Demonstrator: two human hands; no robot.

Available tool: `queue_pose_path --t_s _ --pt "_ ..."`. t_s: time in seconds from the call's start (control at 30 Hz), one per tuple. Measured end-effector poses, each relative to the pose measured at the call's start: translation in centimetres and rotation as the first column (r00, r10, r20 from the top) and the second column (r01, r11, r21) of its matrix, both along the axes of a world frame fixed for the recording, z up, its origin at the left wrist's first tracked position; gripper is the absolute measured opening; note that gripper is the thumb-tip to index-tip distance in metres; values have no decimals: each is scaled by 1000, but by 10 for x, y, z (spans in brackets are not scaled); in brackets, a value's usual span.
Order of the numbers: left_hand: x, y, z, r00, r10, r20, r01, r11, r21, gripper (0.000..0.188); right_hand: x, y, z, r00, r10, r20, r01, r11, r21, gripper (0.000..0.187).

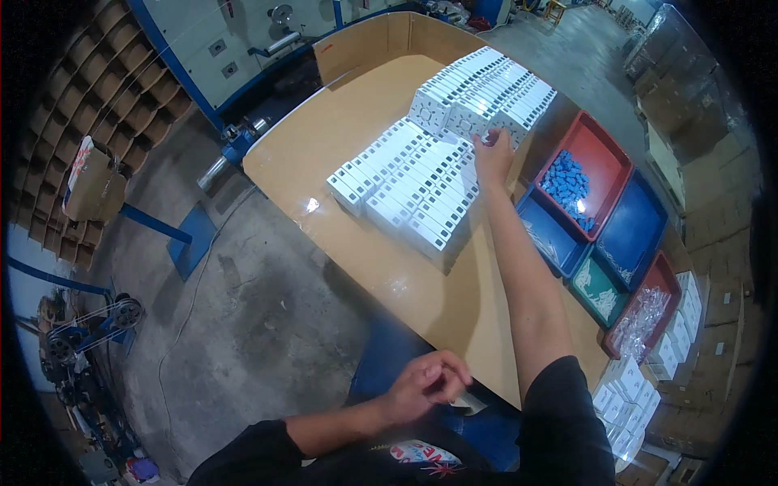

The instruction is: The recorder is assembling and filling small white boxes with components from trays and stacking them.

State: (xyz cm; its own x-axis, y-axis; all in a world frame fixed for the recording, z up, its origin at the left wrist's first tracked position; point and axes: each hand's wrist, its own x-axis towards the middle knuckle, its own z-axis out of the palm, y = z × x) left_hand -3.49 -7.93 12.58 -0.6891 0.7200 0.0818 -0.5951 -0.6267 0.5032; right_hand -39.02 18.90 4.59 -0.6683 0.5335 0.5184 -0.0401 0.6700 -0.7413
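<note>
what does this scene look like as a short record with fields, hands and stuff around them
setting: workshop, brown table on a concrete floor
right hand: stretched out, fingers on the white boxes stacked in rows
left hand: near the lap, loosely closed around a small pale piece, kind unclear
taller stack: more white boxes at the far end of the table
red tray: holds blue parts
blue trays: beside the red tray
green tray: small pale bits inside

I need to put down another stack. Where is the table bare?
Bare tabletop lies left of the white boxes, up to the cardboard wall, and near the front edge. The right side is crowded with trays. The right hand touches the boxes.
</note>
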Motion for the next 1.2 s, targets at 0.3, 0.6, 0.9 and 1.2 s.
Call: queue_pose_path --t_s 0.3,0.6,0.9,1.2 --pt "-16 49 145 938 -314 -144 285 469 836 80 61 -12 12 998 -35 -55 29 995 -98 32" --pt "30 37 208 766 -554 326 20 528 849 97 102 5 -8 995 -78 -59 67 983 -170 30" --pt "5 33 192 762 -647 26 522 637 567 74 158 30 -11 990 -118 -82 98 971 -218 32" --pt "20 57 110 781 -602 -168 625 753 204 40 275 67 -12 965 -260 -34 232 908 -349 24"
